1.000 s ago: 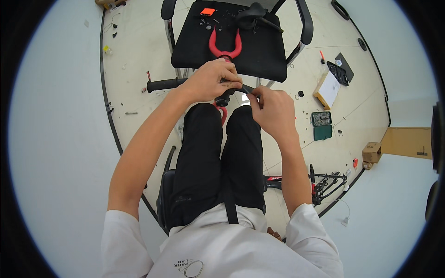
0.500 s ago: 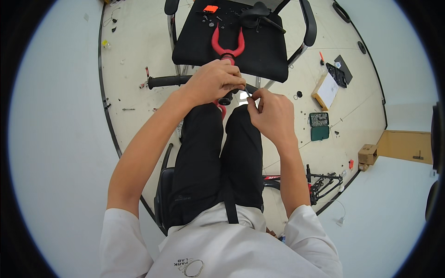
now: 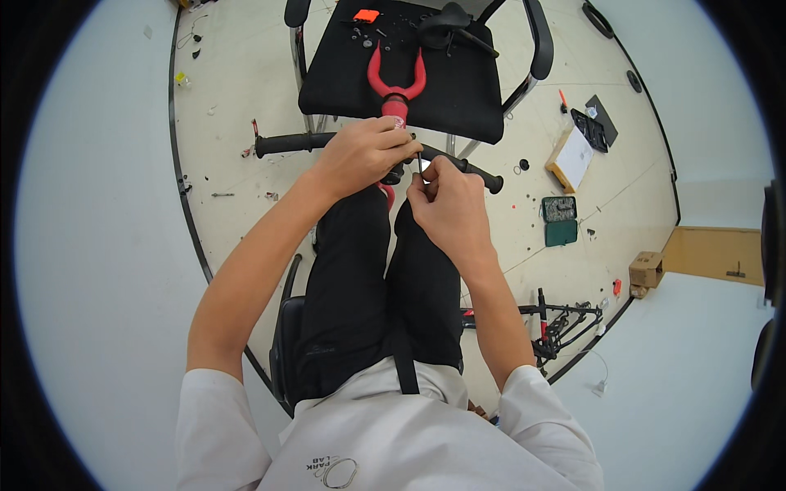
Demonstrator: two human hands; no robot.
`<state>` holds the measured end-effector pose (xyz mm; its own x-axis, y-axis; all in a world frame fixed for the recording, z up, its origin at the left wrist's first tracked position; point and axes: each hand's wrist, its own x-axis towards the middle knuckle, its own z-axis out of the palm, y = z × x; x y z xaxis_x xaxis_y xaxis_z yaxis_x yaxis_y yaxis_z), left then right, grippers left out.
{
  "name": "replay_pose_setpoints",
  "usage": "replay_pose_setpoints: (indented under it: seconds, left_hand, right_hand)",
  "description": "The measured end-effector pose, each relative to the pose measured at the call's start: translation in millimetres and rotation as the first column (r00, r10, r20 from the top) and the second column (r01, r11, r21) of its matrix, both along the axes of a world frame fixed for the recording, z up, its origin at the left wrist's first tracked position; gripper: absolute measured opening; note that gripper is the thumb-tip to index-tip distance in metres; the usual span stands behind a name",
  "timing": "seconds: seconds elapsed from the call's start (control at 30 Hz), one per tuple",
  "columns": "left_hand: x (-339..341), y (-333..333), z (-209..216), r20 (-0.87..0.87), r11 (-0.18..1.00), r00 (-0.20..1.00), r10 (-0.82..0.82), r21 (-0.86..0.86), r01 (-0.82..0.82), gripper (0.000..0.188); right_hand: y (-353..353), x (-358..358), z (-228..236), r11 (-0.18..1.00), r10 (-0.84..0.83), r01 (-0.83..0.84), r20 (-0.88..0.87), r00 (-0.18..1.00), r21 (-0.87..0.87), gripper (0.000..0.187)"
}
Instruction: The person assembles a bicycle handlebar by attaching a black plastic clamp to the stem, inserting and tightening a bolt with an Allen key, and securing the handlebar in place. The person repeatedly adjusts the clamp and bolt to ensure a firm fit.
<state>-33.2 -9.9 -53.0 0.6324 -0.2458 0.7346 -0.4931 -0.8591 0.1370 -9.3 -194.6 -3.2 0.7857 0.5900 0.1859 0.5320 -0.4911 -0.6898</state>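
A bicycle handlebar (image 3: pixel 286 144) with black grips lies crosswise above my knees, joined to a red fork (image 3: pixel 395 110) whose two legs rest on the black chair seat. Over the middle of the bar is my left hand (image 3: pixel 366 155), fingers curled closed beside the black stem (image 3: pixel 393 175); what they pinch is hidden. My right hand (image 3: pixel 452 200) pinches a thin metal rod, seemingly a hex key (image 3: pixel 420 162), between thumb and fingers. The rod stands nearly upright in the picture, its upper end at my left fingertips.
Small parts, an orange piece (image 3: pixel 366 15) and a bicycle saddle (image 3: pixel 446 29) lie on the chair (image 3: pixel 327 90). On the floor at right are a green case (image 3: pixel 561 233), a white-topped box (image 3: pixel 571 159), a black tool case (image 3: pixel 591 131) and a black bicycle frame (image 3: pixel 565 327).
My right hand has moved left, closer to my left hand, uncovering the bar's right grip. The rod has swung from slanted to nearly upright. My left hand stays over the stem.
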Motion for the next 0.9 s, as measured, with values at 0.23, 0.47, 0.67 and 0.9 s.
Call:
replay_pose_setpoints:
  seconds: [0.23,0.47,0.67,0.9]
  left_hand:
    - [0.1,0.8,-4.5,0.048,0.999,0.999,-0.007,0.044,0.005,0.026]
    - [10.6,7.7,3.2,-0.065,0.981,0.993,-0.102,0.157,0.111,0.016]
    - [-0.7,5.0,7.0,-0.13,0.997,0.989,-0.065,0.041,0.071,0.018]
    - [-7.6,-8.6,1.0,-0.113,0.977,0.993,0.015,-0.211,-0.039,0.018]
  right_hand:
    - [7.5,-6.4,-5.9,0.995,-0.046,0.044,0.024,0.999,0.093,0.017]
    - [8.0,-17.5,-28.1,0.892,-0.195,0.336,-0.414,0.889,0.302,0.019]
    - [-19.9,-5.3,-15.4,0.962,0.048,0.117,-0.578,0.815,0.245,0.013]
    - [-59.2,92.5,-18.1,0.977,0.16,-0.05,-0.563,0.81,0.207,0.018]
